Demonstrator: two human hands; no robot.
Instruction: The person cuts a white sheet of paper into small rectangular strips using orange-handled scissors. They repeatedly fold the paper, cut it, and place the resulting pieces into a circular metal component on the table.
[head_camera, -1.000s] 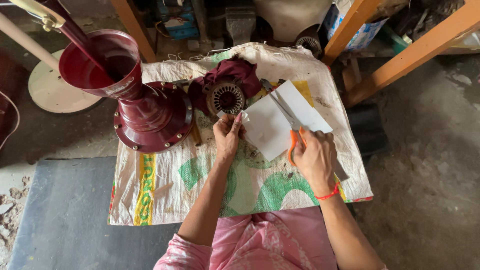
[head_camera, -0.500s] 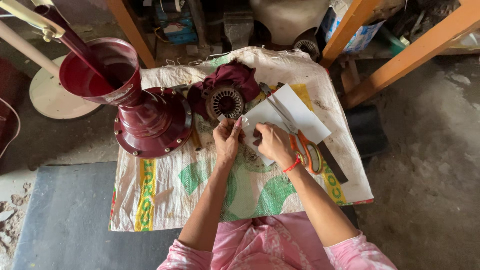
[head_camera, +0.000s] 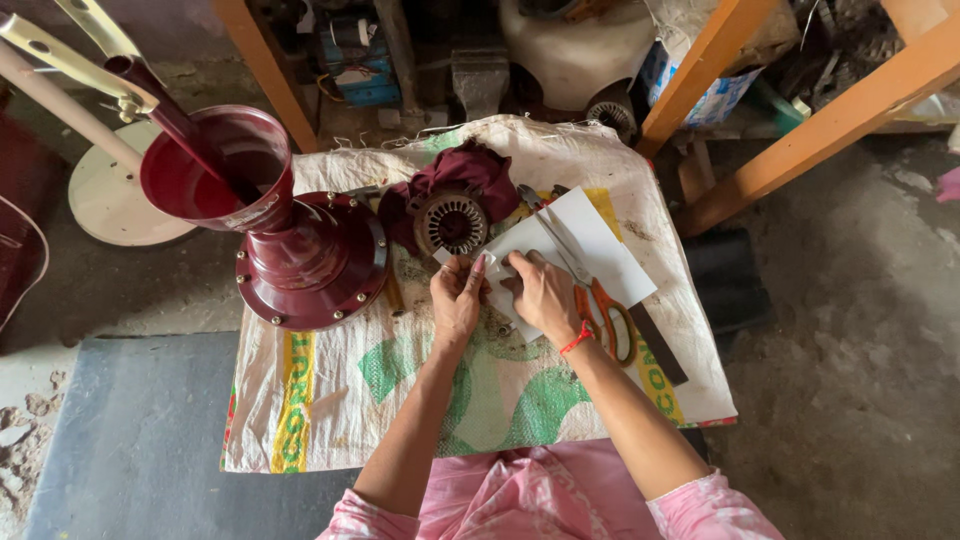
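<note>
Both hands work a sheet of white paper (head_camera: 585, 235) that lies on a woven sack (head_camera: 480, 390) spread on the floor. The left hand (head_camera: 455, 300) pinches the paper's near left corner between thumb and fingers (head_camera: 478, 268), closed narrowly on the edge. The right hand (head_camera: 545, 295) presses its fingers, curled and close together, onto the same corner, touching the left hand. The paper sits just in front of a round slotted metal motor core (head_camera: 450, 222), which rests on a maroon cloth (head_camera: 470, 175).

Judged procedure for a clean fold or crease at this corner:

1. Hold the left pinch fixed as the anchor.
2. Run the right fingertips along the line with even pressure.
3. Keep the sheet flat on the sack so the edge does not wander.

Orange-handled scissors (head_camera: 600, 305) lie on the paper just beside the right wrist; keep the forearm off them. The maroon housing (head_camera: 300, 250) stands well to the left.
</note>
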